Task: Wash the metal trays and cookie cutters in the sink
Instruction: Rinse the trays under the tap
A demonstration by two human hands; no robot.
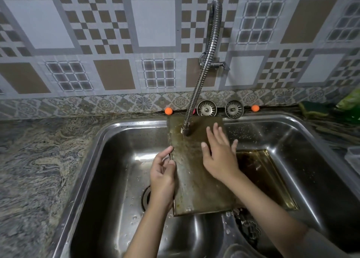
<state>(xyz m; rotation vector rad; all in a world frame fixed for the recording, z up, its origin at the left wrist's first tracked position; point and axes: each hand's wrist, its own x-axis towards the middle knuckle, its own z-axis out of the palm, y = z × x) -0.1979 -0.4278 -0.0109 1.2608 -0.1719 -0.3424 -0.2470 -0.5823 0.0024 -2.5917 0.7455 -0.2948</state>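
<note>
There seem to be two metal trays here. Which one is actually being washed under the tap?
The tray held up across the divider, under the faucet, with both hands on it. The other tray lies untouched in the right basin.

- My double-basin stainless steel sink (303,121) sits in the swirled grey-and-tan stone countertop (39,160).
- On its back ledge: two round metal strainers (206,108), two orange balls (168,111).

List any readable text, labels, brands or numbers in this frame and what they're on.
None readable.
Metal tray under the faucet: stains only, no marking.
Green packet at the right edge: any print is too blurred to read.
Wall tiles: patterns only, no lettering.
</note>
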